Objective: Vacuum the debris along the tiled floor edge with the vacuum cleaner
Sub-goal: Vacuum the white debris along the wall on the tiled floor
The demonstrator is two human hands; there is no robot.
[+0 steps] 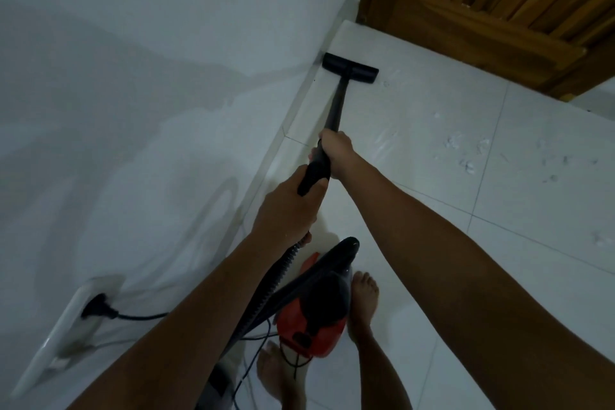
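Two bare forearms reaching forward and down, nearest of all. Left hand (288, 206) wrapped round the thick black handle end of the wand (336, 110), grip clamped there with the thumb across the top. Right hand (336, 153) curled round the wand just ahead of it, grip closed on the tube. Slim, matte black, running straight out to a flat rectangular floor head (349, 67), pressed to the tiled floor (432, 143) with its left end tight against the skirting (293, 116) at the wall's foot.

Below the arms, the vacuum cleaner (312, 319) body: red shell, dark curved top, glossy plastic, standing on the floor between two bare feet (364, 296). Ribbed black hose (283, 273) looping from under the left hand down toward the body. Thin cord trailing to a black plug (98, 308) seated in a white wall socket (66, 329) (low on the left).

Pale debris (466, 150) scattered over the glossy white tiles to the right of the wand, well apart from the head; flakes or crumbs, perhaps, too blurred to tell. Slatted wooden door (499, 3) at the top right, warm brown, beyond the floor head. Plain white wall (149, 60) along the left.
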